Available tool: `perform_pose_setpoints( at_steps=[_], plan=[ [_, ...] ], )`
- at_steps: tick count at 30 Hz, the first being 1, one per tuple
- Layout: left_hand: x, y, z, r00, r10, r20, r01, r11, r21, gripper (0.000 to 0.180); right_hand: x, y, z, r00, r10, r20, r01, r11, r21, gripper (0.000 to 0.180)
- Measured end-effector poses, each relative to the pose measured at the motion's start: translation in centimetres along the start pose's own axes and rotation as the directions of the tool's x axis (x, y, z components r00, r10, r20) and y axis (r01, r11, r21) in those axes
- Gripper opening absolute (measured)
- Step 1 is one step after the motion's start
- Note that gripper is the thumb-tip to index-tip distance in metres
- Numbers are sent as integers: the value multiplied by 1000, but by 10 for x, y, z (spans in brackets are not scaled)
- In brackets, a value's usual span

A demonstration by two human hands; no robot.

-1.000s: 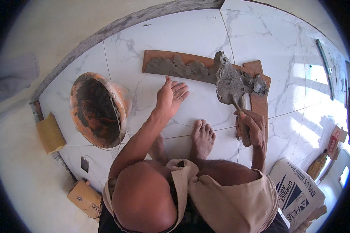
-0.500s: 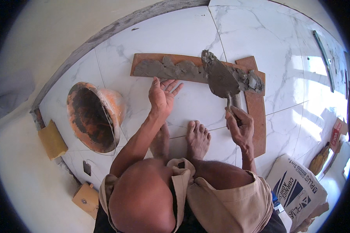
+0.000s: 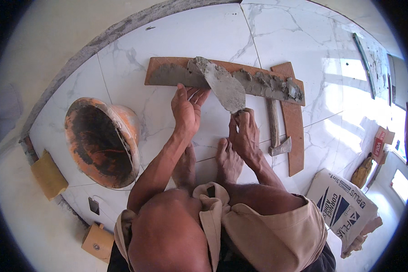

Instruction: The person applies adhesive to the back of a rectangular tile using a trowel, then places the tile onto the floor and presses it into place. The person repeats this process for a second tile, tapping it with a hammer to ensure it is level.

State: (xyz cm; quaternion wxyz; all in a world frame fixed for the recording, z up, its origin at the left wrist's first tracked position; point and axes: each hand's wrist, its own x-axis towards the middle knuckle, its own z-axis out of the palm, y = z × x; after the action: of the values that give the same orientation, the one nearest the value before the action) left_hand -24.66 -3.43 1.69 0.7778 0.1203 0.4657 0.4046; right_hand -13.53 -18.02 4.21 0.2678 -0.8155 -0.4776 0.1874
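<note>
Feet: two bare feet (image 3: pixel 213 161) on the white marble floor (image 3: pixel 122 72), toes pointing toward the work.
Right hand: the right hand (image 3: pixel 245 136) is closed around the handle of a trowel (image 3: pixel 222 86), whose mortar-coated blade reaches up-left onto the strip.
Left hand: the left hand (image 3: pixel 186 106) lies flat, fingers spread, on the floor just below the strip, beside the trowel blade.
Strip: a long brown strip (image 3: pixel 167 63) lies across the tiles beyond the hands, covered with grey mortar (image 3: pixel 263 81).
Hammer: a hammer (image 3: pixel 276 131) lies right of the right hand.
Pan: an orange pan (image 3: pixel 102 143), smeared dark inside, sits left.
Bag: a printed bag (image 3: pixel 344 206) lies at right.
</note>
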Motion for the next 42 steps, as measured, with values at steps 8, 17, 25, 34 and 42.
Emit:
perform_pose_setpoints(
  at_steps=[8, 17, 25, 34, 42],
  plan=[
    [-1, 2, 6, 999, 16, -40, -10, 989, 149, 50, -1, 7, 24, 999, -46, -9, 44, 980, -197, 14],
    [0, 3, 13, 988, 5, -157, 26, 981, 192, 51, -25, 19, 7, 989, -20, 149, 54, 972, -229, 19],
    [-1, 11, 20, 998, 6, -57, 5, 981, 192, 49, -68, 38, -30, 996, -93, 17, 94, 982, -161, 27],
    [1, 10, 31, 991, -10, -132, 34, 983, 178, 51, -1, 32, -6, 988, -25, -155, 0, 987, -162, 14],
    [1, 7, 25, 984, -5, -178, 38, 982, 185, 52, -53, 39, -10, 995, -32, -90, 13, 979, -201, 11]
  ],
)
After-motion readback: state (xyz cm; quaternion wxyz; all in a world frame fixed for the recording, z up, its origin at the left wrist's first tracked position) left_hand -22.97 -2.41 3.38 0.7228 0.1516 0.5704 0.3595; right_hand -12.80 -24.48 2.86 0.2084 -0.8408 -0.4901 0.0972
